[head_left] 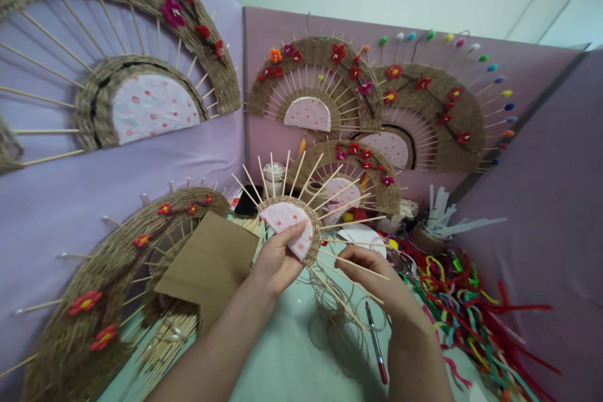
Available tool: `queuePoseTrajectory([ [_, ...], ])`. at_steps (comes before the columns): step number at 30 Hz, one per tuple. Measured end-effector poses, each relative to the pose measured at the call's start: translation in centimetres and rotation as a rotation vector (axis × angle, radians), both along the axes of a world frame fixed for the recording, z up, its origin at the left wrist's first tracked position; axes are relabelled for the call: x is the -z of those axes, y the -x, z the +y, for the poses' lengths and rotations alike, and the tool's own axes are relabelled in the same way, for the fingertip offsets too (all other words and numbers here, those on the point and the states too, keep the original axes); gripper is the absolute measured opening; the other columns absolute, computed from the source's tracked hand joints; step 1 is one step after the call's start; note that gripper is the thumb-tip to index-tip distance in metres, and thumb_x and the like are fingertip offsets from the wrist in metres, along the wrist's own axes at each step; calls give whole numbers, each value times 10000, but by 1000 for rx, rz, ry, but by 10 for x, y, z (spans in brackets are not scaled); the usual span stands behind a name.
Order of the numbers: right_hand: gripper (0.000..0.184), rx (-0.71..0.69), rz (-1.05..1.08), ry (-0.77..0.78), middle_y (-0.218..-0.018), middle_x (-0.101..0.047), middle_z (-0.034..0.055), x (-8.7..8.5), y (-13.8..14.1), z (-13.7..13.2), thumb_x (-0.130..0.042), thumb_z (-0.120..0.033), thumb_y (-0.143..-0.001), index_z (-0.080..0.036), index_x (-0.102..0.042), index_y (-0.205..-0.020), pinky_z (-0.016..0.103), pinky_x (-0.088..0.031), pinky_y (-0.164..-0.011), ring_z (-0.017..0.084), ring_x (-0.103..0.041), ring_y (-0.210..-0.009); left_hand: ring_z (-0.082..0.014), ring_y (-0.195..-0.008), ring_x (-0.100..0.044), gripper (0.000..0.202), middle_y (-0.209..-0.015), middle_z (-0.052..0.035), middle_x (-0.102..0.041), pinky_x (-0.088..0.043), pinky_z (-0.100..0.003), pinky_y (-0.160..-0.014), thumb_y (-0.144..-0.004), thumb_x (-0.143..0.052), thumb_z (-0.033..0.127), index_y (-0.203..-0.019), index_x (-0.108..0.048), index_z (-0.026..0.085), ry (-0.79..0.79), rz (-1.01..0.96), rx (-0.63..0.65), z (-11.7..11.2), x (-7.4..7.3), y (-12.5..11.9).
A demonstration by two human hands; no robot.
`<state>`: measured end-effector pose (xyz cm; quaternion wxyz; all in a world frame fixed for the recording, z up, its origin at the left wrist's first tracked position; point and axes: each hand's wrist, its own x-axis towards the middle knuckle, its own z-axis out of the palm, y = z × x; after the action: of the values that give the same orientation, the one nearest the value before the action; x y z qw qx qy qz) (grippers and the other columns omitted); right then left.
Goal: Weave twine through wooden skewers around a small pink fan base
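A half-round fan point(288, 226) with white cloth dotted in pink is gripped between the thumb and fingers of my left hand point(279, 257). Twine is woven in a band point(315, 240) along its curved edge, and thin wooden sticks point(348, 193) spread outward from it. My right hand point(365, 267) is at the fan's lower right sticks, fingers curled and pinched on the twine. Loose loops of that twine point(336, 301) hang and lie below the fan, over the pale green table point(292, 339). My right fingertips are partly hidden behind the sticks.
Larger twine fans point(320, 53) with felt-like flowers lean on purple panels around the table. Cardboard point(211, 257) and bundled sticks point(164, 333) lie left. A red pen point(377, 342) lies near my right wrist. Colourful pipe cleaners point(471, 301) heap at the right, beside a pot of white strips point(440, 207).
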<state>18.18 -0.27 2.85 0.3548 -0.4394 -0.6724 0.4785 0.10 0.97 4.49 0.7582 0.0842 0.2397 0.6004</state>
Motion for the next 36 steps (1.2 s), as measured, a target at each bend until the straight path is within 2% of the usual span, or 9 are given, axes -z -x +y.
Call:
queuePoseTrajectory([
  [4, 280, 21, -12, -30, -649, -475, -12, 1, -4, 1, -637, -435, -773, -169, -602, -693, 228, -311, -538, 111, -392, -607, -135, -715, -653, 156, -782, -63, -693, -533, -292, -789, -738, -561, -16, -817, -627, 102, -32, 9, -22, 1, -1, 1],
  [9, 313, 24, -7, -32, -644, -456, -18, 4, -9, 3, -603, -456, -802, -171, -588, -675, 237, -301, -549, 108, -374, -601, -134, -707, -654, 152, -783, -64, -696, -541, -293, -782, -736, -575, -9, -836, -626, 94, -53, 25, 5, 2, 2, 2],
  [13, 270, 82, 41, -20, -669, -489, -13, 8, -20, 4, -649, -435, -774, -171, -614, -723, 238, -320, -567, 110, -403, -623, -134, -687, -654, 166, -769, -63, -701, -546, -297, -769, -713, -594, -14, -834, -634, 93, -74, 68, -1, 4, 5, 4],
  [15, 255, 160, 131, 9, -649, -488, -17, 10, -27, 5, -685, -420, -742, -173, -629, -778, 234, -314, -538, 102, -396, -587, -132, -675, -652, 156, -748, -59, -698, -546, -282, -747, -705, -605, -12, -813, -636, 96, -83, 95, -4, 4, 6, 5],
  [18, 272, 336, 384, 32, -658, -494, -21, 10, -36, 7, -738, -392, -687, -200, -622, -841, 226, -329, -514, 95, -412, -563, -140, -679, -654, 146, -751, -66, -701, -542, -264, -707, -690, -631, 4, -802, -641, 97, -108, 160, 7, 6, 7, 9],
  [22, 249, 460, 592, -35, -706, -528, -4, 1, -36, 3, -743, -376, -668, -237, -605, -821, 242, -382, -525, 113, -467, -591, -120, -651, -644, 213, -751, -48, -700, -528, -227, -653, -654, -662, -10, -825, -644, 115, -124, 216, 14, 7, 8, 11],
  [27, 200, 478, 581, -141, -651, -508, -13, -5, -31, -2, -720, -383, -691, -229, -607, -750, 243, -358, -508, 102, -425, -552, -119, -674, -650, 283, -767, -40, -698, -529, -226, -676, -651, -668, -9, -901, -642, 122, -134, 215, -14, 9, 9, 10],
  [31, 246, 423, 480, -55, -593, -477, -31, 4, -31, 3, -751, -396, -660, -207, -631, -762, 231, -294, -484, 89, -380, -526, -138, -711, -661, 188, -782, -55, -700, -540, -260, -710, -707, -618, 7, -866, -635, 108, -107, 138, -42, 10, 7, 11],
  [36, 286, 320, 239, 31, -673, -550, -4, 14, -19, 11, -723, -442, -685, -179, -639, -761, 244, -319, -534, 110, -422, -581, -131, -748, -663, 149, -819, -59, -700, -538, -255, -733, -783, -554, 21, -880, -625, 107, -64, -28, -38, 8, 3, 6],
])
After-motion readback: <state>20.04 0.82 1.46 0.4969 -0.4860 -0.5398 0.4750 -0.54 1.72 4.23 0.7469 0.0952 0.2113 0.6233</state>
